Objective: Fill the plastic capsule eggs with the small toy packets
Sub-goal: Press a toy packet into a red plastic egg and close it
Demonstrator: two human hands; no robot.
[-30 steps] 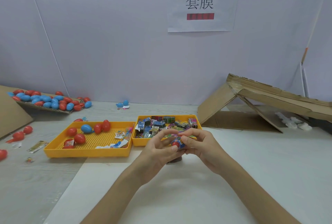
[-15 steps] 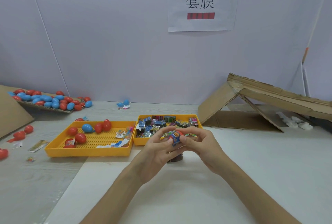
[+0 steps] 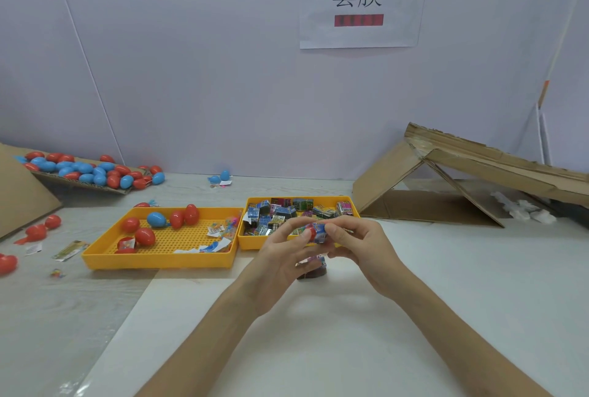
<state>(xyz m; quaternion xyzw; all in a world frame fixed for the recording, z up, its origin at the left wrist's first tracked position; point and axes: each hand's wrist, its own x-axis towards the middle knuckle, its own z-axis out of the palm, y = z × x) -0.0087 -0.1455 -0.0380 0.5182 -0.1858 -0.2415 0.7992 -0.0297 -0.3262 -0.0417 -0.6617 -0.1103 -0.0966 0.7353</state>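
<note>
The two hands are a little higher now than a moment ago. They hang in the air just in front of the packet tray (image 3: 251, 243), close to its front wall.

The left hand (image 3: 280, 256) pinches a red egg half (image 3: 309, 233) with its thumb and fingers (image 3: 288, 234). The right hand (image 3: 360, 247) pinches a blue toy packet (image 3: 319, 232) with curled fingers (image 3: 334, 231). It holds the packet right against the red egg half.

A second ago the packet was mostly hidden behind the fingers. Now it shows more and sits at the open side of the egg half. I think the packet is going in, but it is not all the way in yet. I cannot tell if a hand hides the other egg half.

A small dark thing (image 3: 310, 270) stands on the tabletop (image 3: 350, 333) under the hands, in front of the packet tray. I cannot tell what it is.

The egg tray (image 3: 159, 259) sits just to the left of the packet tray, with a few eggs in it. Far to the left of the packet tray, a big egg pile (image 3: 92, 170) lies by the wall. None of these have moved.

So the job is still on this one egg. The packet needs a push, and then the egg must be shut.
</note>
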